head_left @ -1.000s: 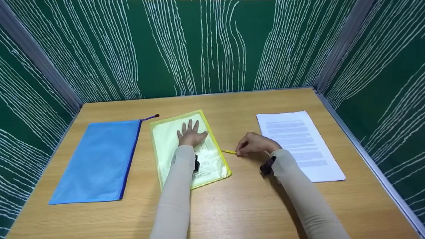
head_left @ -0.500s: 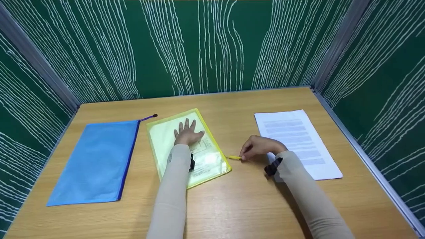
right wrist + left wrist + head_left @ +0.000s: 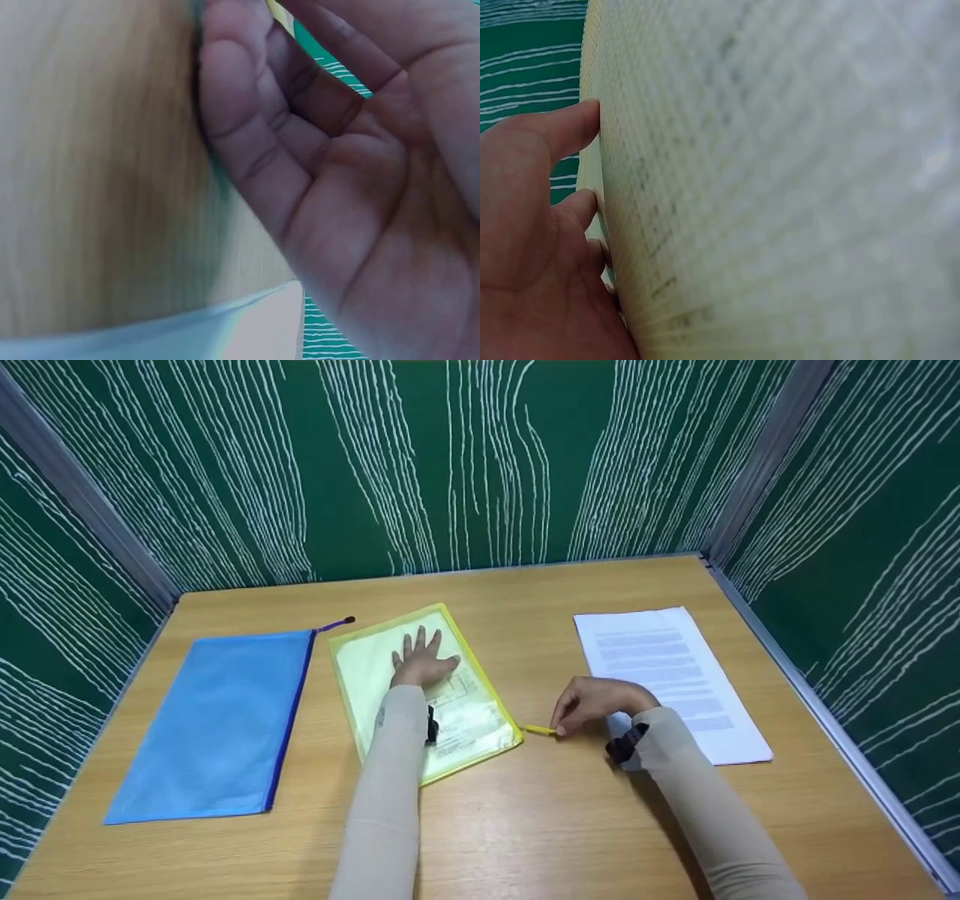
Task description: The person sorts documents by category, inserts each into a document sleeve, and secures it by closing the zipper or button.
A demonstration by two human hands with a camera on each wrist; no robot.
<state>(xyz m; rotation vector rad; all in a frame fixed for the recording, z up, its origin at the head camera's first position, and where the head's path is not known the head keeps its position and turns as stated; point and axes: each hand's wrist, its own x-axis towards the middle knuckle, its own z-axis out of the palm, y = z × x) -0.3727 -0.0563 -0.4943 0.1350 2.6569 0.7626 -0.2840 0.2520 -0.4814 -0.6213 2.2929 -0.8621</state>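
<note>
Right grip: pinching yellow pull tab | Left grip: fingers spread, resting on yellow-edged pouch

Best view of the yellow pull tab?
Head: yellow pull tab shows plainly between the yellow pouch and the right hand pinching it. Right wrist shows only a yellow sliver, probably the tab; left wrist, none.

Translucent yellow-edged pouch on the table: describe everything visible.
The translucent, yellow-edged rectangular pouch looks like mesh-textured plastic. It lies flat, turned slightly, on the light wood-grain table, printed white paper showing through. The person's bare left hand rests spread on it. Near its lower right corner, the bare right hand pinches a yellow pull tab. Whether the pouch is fully closed is unclear.
</note>
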